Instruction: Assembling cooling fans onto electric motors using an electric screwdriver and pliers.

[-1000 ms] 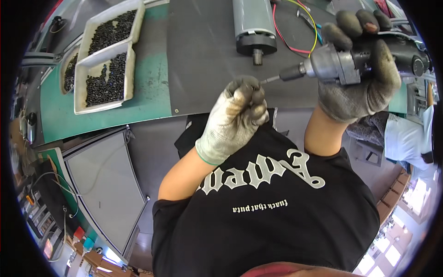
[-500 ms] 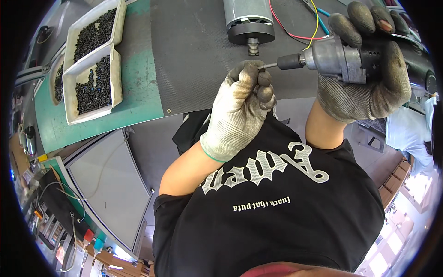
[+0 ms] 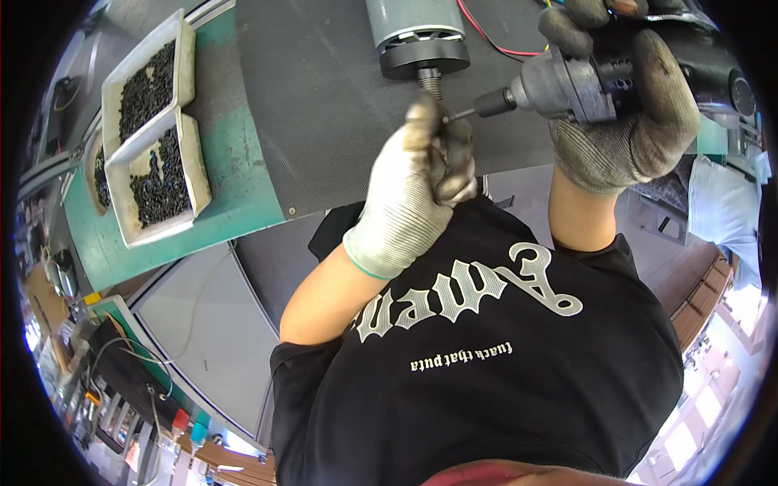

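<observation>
In my right hand (image 3: 620,134) is a power screwdriver (image 3: 567,89) with a grey metal head and black body. Its thin bit points left, the tip beside the fingers of my left hand (image 3: 409,186). Both hands wear grey work gloves with dirty fingertips. The left fingers are curled in, thumb and forefinger slightly blurred, and any small part between them is too small or hidden to make out. Just beyond them lies a cylindrical motor (image 3: 417,24), silver with a black end disc and a threaded or toothed shaft (image 3: 429,81) pointing toward me.
Two white trays (image 3: 197,154) of small black screws stand at left on the green bench top (image 3: 243,194). A dark mat (image 3: 292,105) lies under the motor. Coloured wires (image 3: 494,40) run right of it. Beyond the bench's near edge, at lower left, is a grey panel (image 3: 203,324).
The view has shifted a little. My left hand's fingers have moved, with the thumb now raised and blurred. The screwdriver now tilts, its bit tip lower and still by the left fingers.
</observation>
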`<control>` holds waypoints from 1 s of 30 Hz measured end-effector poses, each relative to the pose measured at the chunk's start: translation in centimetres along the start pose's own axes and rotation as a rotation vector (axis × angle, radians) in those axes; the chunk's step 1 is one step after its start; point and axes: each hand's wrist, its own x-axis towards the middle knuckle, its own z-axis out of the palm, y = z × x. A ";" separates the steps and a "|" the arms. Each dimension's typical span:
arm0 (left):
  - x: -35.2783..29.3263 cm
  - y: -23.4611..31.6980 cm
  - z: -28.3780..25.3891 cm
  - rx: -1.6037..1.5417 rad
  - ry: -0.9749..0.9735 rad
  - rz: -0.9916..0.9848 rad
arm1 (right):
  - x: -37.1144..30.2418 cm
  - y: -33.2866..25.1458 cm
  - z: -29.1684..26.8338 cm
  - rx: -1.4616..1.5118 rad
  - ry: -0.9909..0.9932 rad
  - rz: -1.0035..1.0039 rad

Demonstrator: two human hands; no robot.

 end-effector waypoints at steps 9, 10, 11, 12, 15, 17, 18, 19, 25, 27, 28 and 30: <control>1.6 1.0 -1.3 -0.259 0.169 0.067 | 3.2 1.0 -0.8 -0.206 0.131 -0.213; 1.6 1.1 -1.4 -0.308 0.151 0.041 | 3.3 1.2 -0.5 -0.253 0.146 -0.274; 1.6 1.2 -1.5 -0.358 0.134 0.017 | 3.3 1.0 -1.6 -0.095 0.075 -0.136; 1.6 1.2 -1.5 -0.408 0.116 0.001 | 3.4 1.1 -1.4 -0.096 0.075 -0.134; 1.4 0.9 -1.6 -0.483 0.104 0.011 | 3.7 1.7 -0.2 -0.345 0.046 -0.229; 1.3 0.8 -1.6 -0.522 0.101 0.013 | 3.7 1.5 -0.9 0.012 -0.024 -0.059; 1.2 0.8 -1.7 -0.510 0.086 0.026 | 3.6 1.4 -1.3 0.367 -0.092 0.108; 1.1 0.9 -1.8 -0.498 0.071 0.038 | 3.7 1.4 -1.5 0.723 -0.159 0.275; 1.2 1.0 -1.6 -0.387 0.113 0.072 | 3.9 2.4 -1.8 0.558 0.052 0.088; 1.4 0.6 -1.3 -0.280 0.168 0.108 | 3.2 2.4 -1.9 0.675 -0.116 0.155; 1.5 0.4 -1.1 -0.229 0.195 0.128 | 3.2 2.2 -1.9 0.670 -0.119 0.162; 2.0 -0.2 -0.4 -0.106 0.260 0.175 | 3.5 1.1 -2.3 0.574 0.110 0.133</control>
